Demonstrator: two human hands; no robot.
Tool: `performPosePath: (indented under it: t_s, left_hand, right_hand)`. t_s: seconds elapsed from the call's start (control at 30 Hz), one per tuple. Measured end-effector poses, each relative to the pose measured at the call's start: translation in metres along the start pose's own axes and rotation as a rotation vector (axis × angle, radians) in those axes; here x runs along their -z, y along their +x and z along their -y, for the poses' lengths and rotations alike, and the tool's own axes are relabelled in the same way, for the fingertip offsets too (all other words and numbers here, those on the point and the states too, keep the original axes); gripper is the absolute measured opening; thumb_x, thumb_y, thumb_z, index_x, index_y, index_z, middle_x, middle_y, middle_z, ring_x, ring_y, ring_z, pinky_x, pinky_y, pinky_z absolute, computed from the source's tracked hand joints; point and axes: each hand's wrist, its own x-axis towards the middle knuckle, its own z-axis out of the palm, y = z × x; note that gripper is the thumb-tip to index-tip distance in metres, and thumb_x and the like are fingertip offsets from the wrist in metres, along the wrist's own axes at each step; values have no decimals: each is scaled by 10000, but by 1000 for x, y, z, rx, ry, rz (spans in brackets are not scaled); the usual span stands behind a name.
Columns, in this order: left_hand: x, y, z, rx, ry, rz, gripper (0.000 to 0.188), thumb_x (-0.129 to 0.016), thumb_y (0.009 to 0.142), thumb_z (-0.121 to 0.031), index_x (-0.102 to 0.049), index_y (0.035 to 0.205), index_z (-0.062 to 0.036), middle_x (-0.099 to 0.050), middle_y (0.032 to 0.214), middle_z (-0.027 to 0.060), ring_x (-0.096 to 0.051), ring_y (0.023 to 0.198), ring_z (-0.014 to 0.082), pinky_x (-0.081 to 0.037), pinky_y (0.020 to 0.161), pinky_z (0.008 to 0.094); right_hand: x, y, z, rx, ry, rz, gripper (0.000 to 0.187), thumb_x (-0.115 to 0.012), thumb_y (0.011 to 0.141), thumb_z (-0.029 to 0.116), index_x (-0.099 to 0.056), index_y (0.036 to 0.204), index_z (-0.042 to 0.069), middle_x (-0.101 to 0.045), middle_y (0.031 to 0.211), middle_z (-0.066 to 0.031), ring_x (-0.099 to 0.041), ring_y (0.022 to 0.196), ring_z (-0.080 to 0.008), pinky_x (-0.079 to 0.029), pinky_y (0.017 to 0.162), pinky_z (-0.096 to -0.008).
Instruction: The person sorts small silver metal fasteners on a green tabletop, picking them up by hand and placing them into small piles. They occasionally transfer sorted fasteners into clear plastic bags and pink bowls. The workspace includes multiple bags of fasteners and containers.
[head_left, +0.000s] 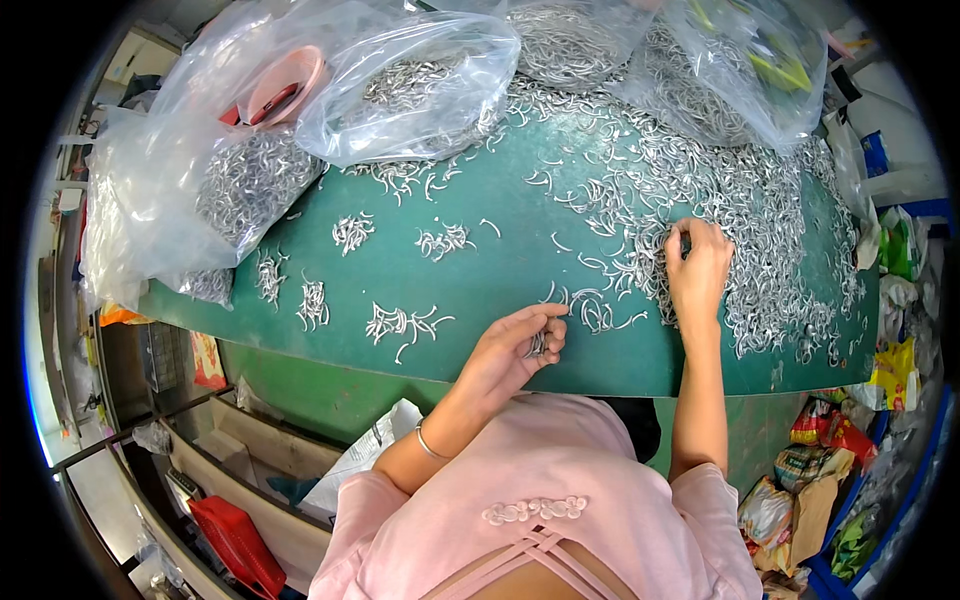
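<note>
My left hand is curled near the front edge of the green table. Its fingers are closed on several small curved silver metal pieces, which show in the palm. Just right of it lies a loose cluster of the same pieces. At the left border of the big spread pile of curved metal pieces, my right hand reaches down with bent fingers, thumb and forefinger close together. Whatever those fingertips hold is too small to make out.
Several small heaps of pieces dot the left half of the green table. Clear plastic bags of pieces line the far side, beside a pink bowl. A red basket sits low at left; packages fill the right side.
</note>
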Motion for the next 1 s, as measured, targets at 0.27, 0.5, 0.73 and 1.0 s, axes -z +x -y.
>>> performPosePath:
  t_s: [0.27,0.5,0.73,1.0]
  left_hand:
    - [-1,4,0,-10,10,21,261,-495,976,-156,-574,1152,19,-585,898,36,-545,789,127,-472,713,272]
    - [1,2,-1,10,17,15,312,-500,976,-171,-554,1212,26,-627,1008,75,-601,911,160,-506,818,305]
    - [-24,7,1,22,-117,-74,370,-501,987,-193,-505,1277,36,-636,979,78,-603,911,163,-501,833,296]
    - [2,6,4,75,-29,102,374,-508,984,-174,-490,1284,49,-546,833,26,-479,682,94,-423,596,228]
  right_hand:
    - [5,7,7,52,10,190,145,-702,776,60,-628,901,58,-580,1018,-62,-512,984,-280,-356,851,-417]
    - [28,-3,12,-154,417,209,88,-657,827,61,-631,903,23,-621,844,-87,-579,815,-241,-420,780,-364]
    - [39,-17,46,10,670,479,181,-679,799,41,-640,970,-1,-638,884,-128,-611,809,-255,-474,711,-357]
    - [29,-14,10,67,34,115,74,-664,785,49,-609,828,23,-601,857,-114,-549,862,-314,-413,769,-417]
